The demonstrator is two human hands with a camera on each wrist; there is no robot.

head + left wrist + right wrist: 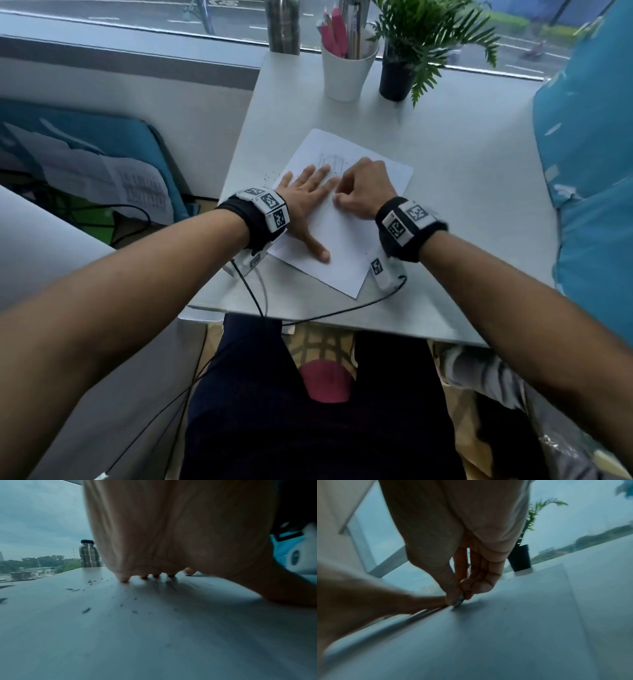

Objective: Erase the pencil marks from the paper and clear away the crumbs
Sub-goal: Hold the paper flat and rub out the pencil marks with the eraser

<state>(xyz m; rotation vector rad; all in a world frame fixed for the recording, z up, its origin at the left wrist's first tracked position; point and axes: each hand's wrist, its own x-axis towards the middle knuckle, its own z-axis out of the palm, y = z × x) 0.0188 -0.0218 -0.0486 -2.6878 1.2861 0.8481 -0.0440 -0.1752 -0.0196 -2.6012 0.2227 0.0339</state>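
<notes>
**Eraser pinched on thin sheet, left palm pinning it**

Paper is light, floppy, prone to creasing — best pinned flat close to the rubbing spot. Left hand lies on it with fingers spread and straight. Right hand pinches a small eraser, tip touching the sheet. The white sheet lies skewed at the table's front, faint pencil marks just beyond the fingers — dark crumbs scattered left.
</notes>
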